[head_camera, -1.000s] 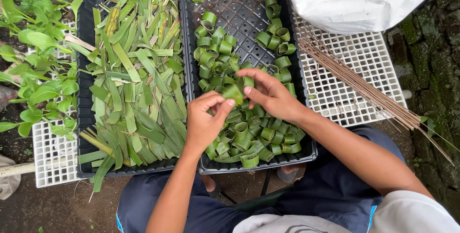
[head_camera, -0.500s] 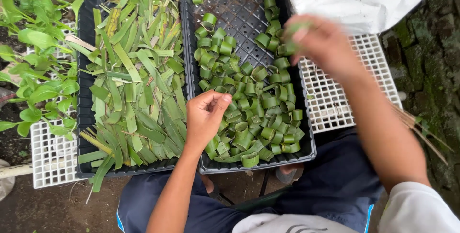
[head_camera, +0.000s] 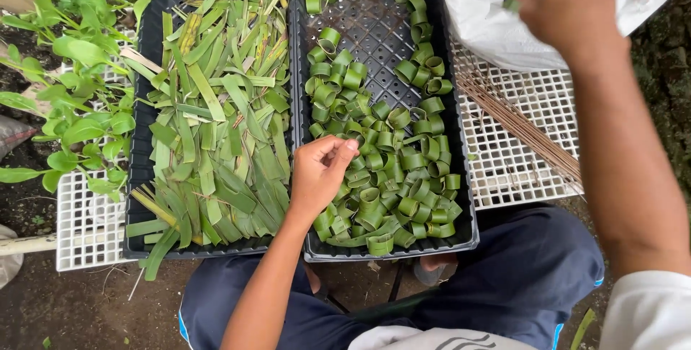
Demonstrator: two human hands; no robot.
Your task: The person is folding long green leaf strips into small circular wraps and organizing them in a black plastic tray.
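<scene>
Damp dark soil ground (head_camera: 86, 307), leafy green plants (head_camera: 72, 98), daylight

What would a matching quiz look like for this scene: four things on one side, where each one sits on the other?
Things:
1. leaf strips
2. leaf rings
3. thin sticks
4. right hand

Places:
A. at the white bag, top right
B. on the white grid, right of the trays
C. in the left black tray
D. in the right black tray

Pairs: 1-C, 2-D, 3-B, 4-A
</scene>
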